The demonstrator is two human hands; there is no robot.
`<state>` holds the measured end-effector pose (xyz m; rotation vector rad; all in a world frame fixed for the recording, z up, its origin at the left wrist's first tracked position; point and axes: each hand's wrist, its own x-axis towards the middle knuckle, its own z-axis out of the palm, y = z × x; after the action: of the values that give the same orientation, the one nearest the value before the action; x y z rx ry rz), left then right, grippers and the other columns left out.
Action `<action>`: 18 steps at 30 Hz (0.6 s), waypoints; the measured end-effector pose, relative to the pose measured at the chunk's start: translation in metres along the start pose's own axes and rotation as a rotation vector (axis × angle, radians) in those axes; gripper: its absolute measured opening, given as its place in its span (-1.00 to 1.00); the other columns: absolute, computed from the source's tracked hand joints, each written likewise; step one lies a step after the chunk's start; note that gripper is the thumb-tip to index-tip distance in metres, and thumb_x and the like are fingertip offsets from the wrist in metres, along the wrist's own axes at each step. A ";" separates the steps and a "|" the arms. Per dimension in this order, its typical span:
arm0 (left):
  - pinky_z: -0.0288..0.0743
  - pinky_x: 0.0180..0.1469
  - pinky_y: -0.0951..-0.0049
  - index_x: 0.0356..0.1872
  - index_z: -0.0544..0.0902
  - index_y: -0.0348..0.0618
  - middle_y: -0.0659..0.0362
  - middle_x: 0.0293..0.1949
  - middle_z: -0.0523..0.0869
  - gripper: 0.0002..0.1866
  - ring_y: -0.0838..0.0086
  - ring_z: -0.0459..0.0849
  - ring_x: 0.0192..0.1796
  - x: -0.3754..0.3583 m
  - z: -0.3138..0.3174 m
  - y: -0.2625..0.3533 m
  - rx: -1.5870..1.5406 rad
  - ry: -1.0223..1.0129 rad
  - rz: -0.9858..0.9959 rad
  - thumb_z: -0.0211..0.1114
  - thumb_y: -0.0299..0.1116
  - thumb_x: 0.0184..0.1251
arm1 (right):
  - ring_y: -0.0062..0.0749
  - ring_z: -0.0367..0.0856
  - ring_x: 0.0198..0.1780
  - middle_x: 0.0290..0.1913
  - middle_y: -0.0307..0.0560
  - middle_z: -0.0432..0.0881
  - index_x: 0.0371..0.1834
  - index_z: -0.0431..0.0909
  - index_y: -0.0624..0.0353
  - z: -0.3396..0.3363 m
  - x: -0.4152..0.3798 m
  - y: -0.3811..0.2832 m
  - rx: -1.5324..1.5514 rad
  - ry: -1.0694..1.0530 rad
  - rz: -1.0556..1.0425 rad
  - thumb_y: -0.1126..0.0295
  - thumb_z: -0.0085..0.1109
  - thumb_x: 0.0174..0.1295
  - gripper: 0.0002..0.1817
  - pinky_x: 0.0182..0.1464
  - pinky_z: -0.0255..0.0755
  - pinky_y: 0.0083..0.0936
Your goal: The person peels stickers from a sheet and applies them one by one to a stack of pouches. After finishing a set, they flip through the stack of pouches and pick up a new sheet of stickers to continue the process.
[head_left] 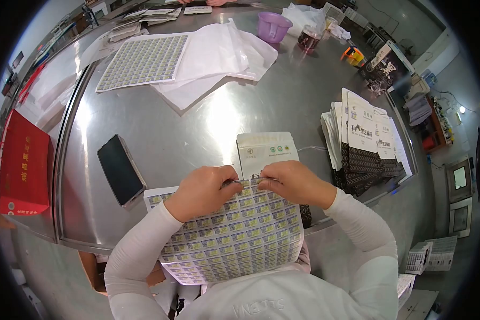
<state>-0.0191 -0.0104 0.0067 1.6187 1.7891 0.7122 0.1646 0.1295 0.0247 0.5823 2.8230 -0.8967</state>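
A large sheet of small printed stickers (240,234) drapes over the table's front edge toward my lap. My left hand (204,191) is closed, thumb and fingers pinching the sheet's upper edge. Close beside it, my right hand (297,181) also pinches that edge, a small gap between the two sets of fingertips. Whether a single sticker is lifted there, I cannot make out. Just beyond my fingers lies a flat pale pouch (266,148) with green round marks; its lower part is hidden by my hands and the sheet.
A black phone (120,169) lies left of the sheet, with a red box (24,165) farther left. Stacked printed pouches (365,136) stand at right. Another sticker sheet (144,61), white plastic (213,58), a purple basket (273,28) and a jar (308,38) are farther back, near another person's hands (218,2).
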 end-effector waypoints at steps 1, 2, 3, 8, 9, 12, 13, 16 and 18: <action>0.52 -0.30 0.31 -0.26 0.66 -0.19 0.03 -0.38 0.73 -0.79 0.21 0.70 -0.38 0.000 0.000 -0.001 -0.013 -0.008 0.003 0.30 -0.25 0.26 | -0.04 0.64 -0.31 -0.40 0.02 0.66 -0.26 0.56 0.18 0.002 -0.001 -0.001 0.067 0.064 -0.010 0.28 0.27 0.17 -0.78 -0.22 0.46 -0.22; 0.52 -0.31 0.31 -0.26 0.67 -0.19 0.03 -0.39 0.73 -0.79 0.22 0.70 -0.39 0.001 0.000 -0.002 -0.022 -0.013 0.005 0.30 -0.25 0.26 | -0.04 0.64 -0.32 -0.41 0.03 0.66 -0.26 0.55 0.18 0.005 -0.003 -0.003 0.134 0.130 -0.019 0.30 0.28 0.16 -0.80 -0.23 0.46 -0.21; 0.52 -0.32 0.32 -0.26 0.67 -0.19 0.04 -0.39 0.73 -0.79 0.23 0.69 -0.40 0.001 -0.001 -0.002 -0.030 -0.019 0.008 0.31 -0.25 0.25 | -0.04 0.64 -0.33 -0.41 0.04 0.66 -0.26 0.54 0.18 0.007 -0.005 -0.004 0.201 0.196 -0.027 0.33 0.28 0.16 -0.81 -0.24 0.46 -0.21; 0.51 -0.32 0.34 -0.27 0.67 -0.18 0.05 -0.40 0.73 -0.81 0.23 0.68 -0.41 0.002 0.001 -0.003 -0.038 -0.014 0.013 0.32 -0.27 0.25 | -0.13 0.58 -0.25 -0.39 -0.09 0.59 -0.30 0.50 0.15 0.014 -0.005 0.004 0.046 0.365 -0.261 0.39 0.28 0.16 -0.85 -0.18 0.41 -0.29; 0.51 -0.30 0.34 -0.27 0.66 -0.18 0.05 -0.38 0.73 -0.81 0.23 0.69 -0.39 0.002 0.001 -0.002 -0.038 -0.016 0.007 0.32 -0.27 0.25 | -0.15 0.56 -0.24 -0.38 -0.12 0.56 -0.32 0.49 0.14 0.016 -0.004 0.007 0.008 0.421 -0.345 0.40 0.27 0.17 -0.85 -0.17 0.40 -0.30; 0.52 -0.25 0.34 -0.27 0.65 -0.18 0.05 -0.27 0.74 -0.83 0.23 0.70 -0.32 0.001 0.002 -0.004 -0.031 0.031 0.078 0.30 -0.30 0.26 | -0.19 0.48 -0.25 -0.37 -0.14 0.50 -0.34 0.47 0.14 0.018 0.001 0.013 0.188 0.410 -0.261 0.39 0.26 0.18 -0.86 -0.15 0.36 -0.34; 0.52 -0.23 0.33 -0.27 0.64 -0.18 0.04 -0.22 0.74 -0.84 0.23 0.70 -0.29 0.002 0.002 -0.004 -0.027 0.054 0.117 0.29 -0.31 0.27 | -0.19 0.47 -0.26 -0.36 -0.14 0.50 -0.34 0.47 0.14 0.017 0.003 0.015 0.201 0.411 -0.228 0.39 0.25 0.19 -0.86 -0.16 0.36 -0.34; 0.53 -0.15 0.29 -0.26 0.63 -0.18 0.03 -0.05 0.71 -0.85 0.18 0.69 -0.22 0.003 0.008 -0.010 -0.022 0.055 0.119 0.29 -0.33 0.26 | -0.21 0.46 -0.29 -0.38 -0.12 0.52 -0.35 0.47 0.17 0.013 0.010 0.018 0.199 0.443 -0.177 0.39 0.23 0.21 -0.86 -0.19 0.36 -0.35; 0.53 -0.10 0.26 -0.27 0.63 -0.19 0.04 0.05 0.67 -0.84 0.16 0.68 -0.19 0.001 0.010 -0.011 -0.008 0.031 0.179 0.28 -0.32 0.26 | -0.25 0.48 -0.34 -0.41 -0.11 0.54 -0.36 0.48 0.20 0.011 0.013 0.016 0.144 0.491 -0.195 0.38 0.21 0.22 -0.85 -0.23 0.37 -0.37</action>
<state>-0.0190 -0.0107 -0.0087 1.7874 1.6747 0.8277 0.1593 0.1394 0.0042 0.6268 3.3200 -1.1343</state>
